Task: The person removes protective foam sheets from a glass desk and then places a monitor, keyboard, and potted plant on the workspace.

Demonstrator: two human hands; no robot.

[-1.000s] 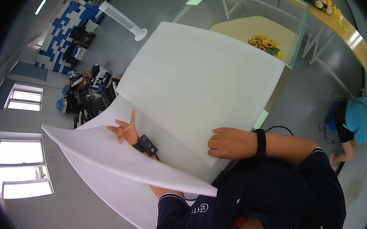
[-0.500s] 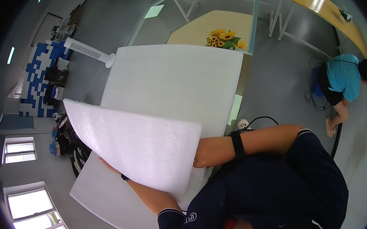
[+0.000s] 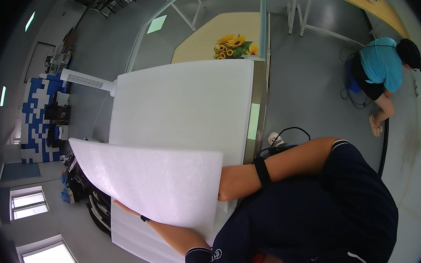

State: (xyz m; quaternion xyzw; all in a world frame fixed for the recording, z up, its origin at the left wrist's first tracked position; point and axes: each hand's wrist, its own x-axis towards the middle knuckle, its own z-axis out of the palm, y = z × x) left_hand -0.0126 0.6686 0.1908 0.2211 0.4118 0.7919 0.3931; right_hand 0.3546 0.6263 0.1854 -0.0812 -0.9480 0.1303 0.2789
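Note:
A white foam sheet [image 3: 151,179] is raised in a curved flap over a flat white surface [image 3: 183,104]. My right hand [image 3: 231,183] is closed at the flap's right edge, its fingertips partly behind the sheet. At the flap's lower left edge is my left hand [image 3: 126,208], its visible finger stretched out along the underside. The sheet hides the rest of that hand. A lower part of the white surface [image 3: 145,243] shows beneath my left forearm.
Sunflowers [image 3: 234,47] stand beyond the far edge, by a glass panel. A white tower fan [image 3: 87,80] reaches that edge at left. A person in a blue shirt [image 3: 384,61] bends at right, near cables. Dark items [image 3: 98,207] crowd the left side.
The flap's upper edge sits lower in the picture, and both hands have shifted slightly down with it. The whole view has also moved a little.

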